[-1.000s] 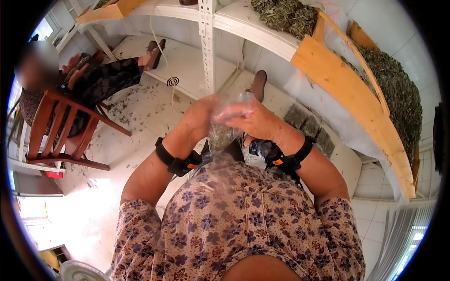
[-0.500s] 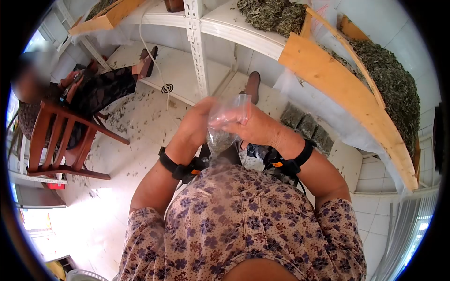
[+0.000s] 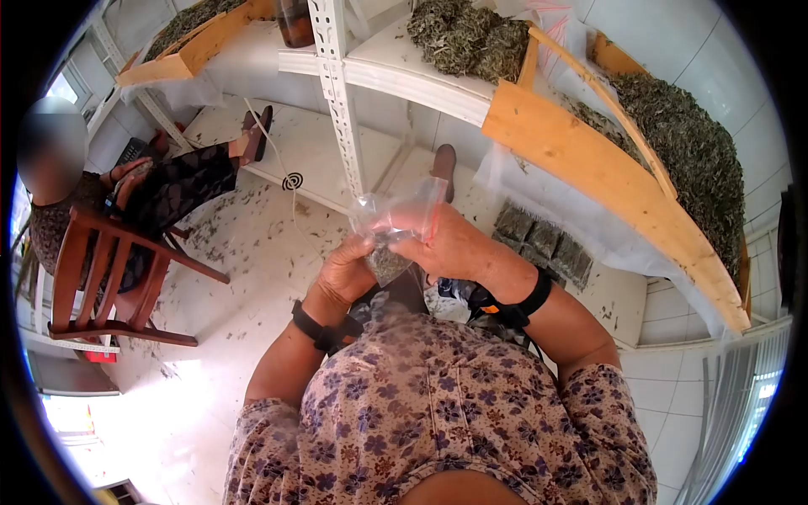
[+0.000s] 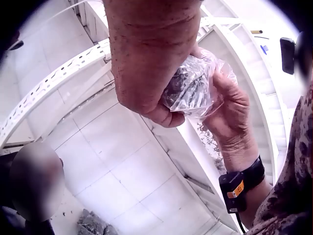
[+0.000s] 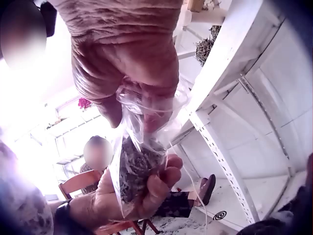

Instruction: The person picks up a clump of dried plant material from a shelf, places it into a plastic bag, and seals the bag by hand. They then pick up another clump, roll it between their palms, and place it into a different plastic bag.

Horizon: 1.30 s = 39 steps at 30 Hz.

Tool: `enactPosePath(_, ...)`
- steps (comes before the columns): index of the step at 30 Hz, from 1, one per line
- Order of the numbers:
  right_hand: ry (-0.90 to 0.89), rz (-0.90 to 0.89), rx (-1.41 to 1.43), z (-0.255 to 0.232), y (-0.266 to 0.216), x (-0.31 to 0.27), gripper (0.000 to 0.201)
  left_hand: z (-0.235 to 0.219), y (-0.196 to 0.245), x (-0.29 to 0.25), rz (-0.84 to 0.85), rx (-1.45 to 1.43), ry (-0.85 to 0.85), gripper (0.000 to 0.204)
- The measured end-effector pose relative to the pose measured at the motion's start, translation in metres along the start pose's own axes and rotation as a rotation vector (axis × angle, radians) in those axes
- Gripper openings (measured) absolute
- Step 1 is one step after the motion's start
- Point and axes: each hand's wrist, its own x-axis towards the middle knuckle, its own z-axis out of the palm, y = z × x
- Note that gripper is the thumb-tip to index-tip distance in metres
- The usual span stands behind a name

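Note:
A clear zip-lock plastic bag [image 3: 391,261] with dried, shredded leaves in its lower part is held in front of the body by both hands. My left hand [image 3: 347,271] grips its filled bottom; in the right wrist view the left fingers [image 5: 157,188] curl round the leaf-packed end. Higher up, my right hand [image 3: 463,244] pinches the bag's upper part, and some of its fingers show through the film. A red seal line runs along the bag's top edge beside that hand. From the left wrist view, the crinkled bag [image 4: 190,88] sits between both hands.
Wooden trays [image 3: 581,160] heaped with dried leaves [image 3: 690,143] stand on a white shelf. Several packed bags [image 3: 543,240] lie on the lower board. At left another person sits on a wooden chair [image 3: 126,278]. A metal shelf post [image 3: 337,109] rises just beyond the hands.
My left hand has come down from beside the bag's top to its filled lower part. The right hand keeps its hold on the upper part. The head view has shifted slightly.

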Motion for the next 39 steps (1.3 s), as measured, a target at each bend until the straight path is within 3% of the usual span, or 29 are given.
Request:
enactPosePath(3,-0.058,-0.003,-0.051,-0.01,-0.012,0.002,0.029,-0.01,0.0,0.002,0.035,0.051,-0.048,0.063)
enactPosePath(6,-0.144,0.246,0.052,-0.03,-0.046,0.0,0.029,-0.012,0.004,0.001,0.035,0.039,-0.085,0.064)
enactPosePath(9,0.018,0.254,0.225,-0.04,-0.05,-0.011,0.036,-0.03,0.001,0.0,0.093,-0.029,-0.016,0.065)
enactPosePath(10,0.133,0.046,0.283,-0.04,-0.036,-0.016,0.038,-0.04,0.003,0.0,0.072,-0.026,-0.041,0.064)
enactPosePath(13,0.443,0.193,0.304,-0.032,-0.028,-0.022,0.043,-0.057,0.003,-0.004,0.117,-0.046,-0.04,0.063)
enactPosePath(14,0.456,0.194,0.218,-0.025,-0.017,-0.021,0.047,-0.06,0.002,-0.004,0.093,-0.031,-0.057,0.063)
enactPosePath(16,0.411,0.274,0.177,-0.01,0.0,-0.029,0.051,-0.061,0.009,-0.006,0.08,0.028,-0.076,0.062)
enactPosePath(17,0.366,0.276,0.181,-0.001,0.005,-0.024,0.052,-0.044,0.011,-0.009,0.157,0.058,-0.086,0.061)
enactPosePath(18,0.301,0.369,0.425,0.003,0.007,-0.022,0.054,-0.06,0.006,-0.013,0.21,0.155,-0.062,0.06)
enactPosePath(19,0.2,0.472,0.666,0.004,0.012,-0.021,0.056,-0.054,0.009,-0.013,0.18,0.072,-0.112,0.057)
enactPosePath(21,0.144,0.55,0.712,0.005,0.019,-0.018,0.054,-0.051,0.006,-0.018,0.168,-0.022,-0.002,0.055)
enactPosePath(23,0.162,0.572,0.75,0.006,0.003,-0.003,0.051,-0.048,0.013,-0.02,0.14,-0.107,-0.09,0.056)
enactPosePath(25,0.209,0.555,0.737,0.013,0.01,0.001,0.047,-0.061,0.007,-0.022,0.168,-0.122,-0.043,0.053)
enactPosePath(28,0.136,0.531,0.714,0.015,0.007,0.009,0.047,-0.075,0.0,-0.032,0.18,-0.119,0.097,0.049)
enactPosePath(30,0.138,0.543,0.673,0.012,0.003,0.009,0.046,-0.076,0.002,-0.036,0.17,-0.062,-0.068,0.044)
enactPosePath(34,0.193,0.522,0.644,0.009,-0.007,0.017,0.041,-0.057,0.003,-0.032,0.154,-0.043,0.066,0.057)
enactPosePath(35,0.202,0.515,0.594,0.008,-0.01,0.018,0.039,-0.071,0.0,-0.03,0.162,-0.027,0.031,0.054)
enactPosePath(37,0.198,0.535,0.62,0.006,-0.011,0.018,0.039,-0.064,0.0,-0.03,0.142,-0.052,0.179,0.05)
enactPosePath(39,0.189,0.561,0.65,0.002,-0.009,0.017,0.039,-0.073,-0.001,-0.03,0.122,-0.108,0.205,0.051)
